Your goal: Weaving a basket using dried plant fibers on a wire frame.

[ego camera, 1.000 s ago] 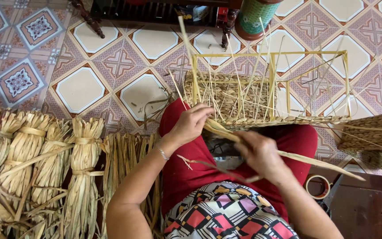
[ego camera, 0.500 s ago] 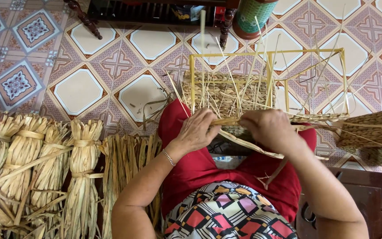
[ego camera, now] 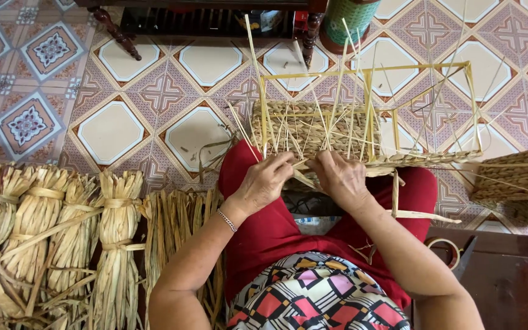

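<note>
Hands: both meet at the near edge of a half-woven basket [ego camera: 331, 131] resting on the person's lap, closer together than a moment ago.
Left hand [ego camera: 265, 181]: fingers curled shut around a flat straw strand [ego camera: 302, 178] at the basket rim; a thin bracelet [ego camera: 227, 220] sits on the wrist.
Right hand [ego camera: 340, 177]: fingers bent down and pinching the same strand just beside the left hand. A second ago it was lower and held a long strand out to the side; now it is up against the weave.
Change: the loose strand has been drawn in to the basket edge, so a fresh row of weaving looks to be under way.
Basket: just beyond the fingertips, built on a yellow wire frame [ego camera: 368, 91], with thin straw stakes standing up from the woven base.
Loose end: a flat strip [ego camera: 423, 215] hangs over the right knee, below the right hand.
Left of the hands: tied bundles of dried straw [ego camera: 62, 226] lie side by side on the tiled floor [ego camera: 111, 131].
Right of the hands: part of a finished woven basket [ego camera: 520, 177], and nearer the body a roll of tape [ego camera: 444, 250] on a dark wooden surface.
</note>
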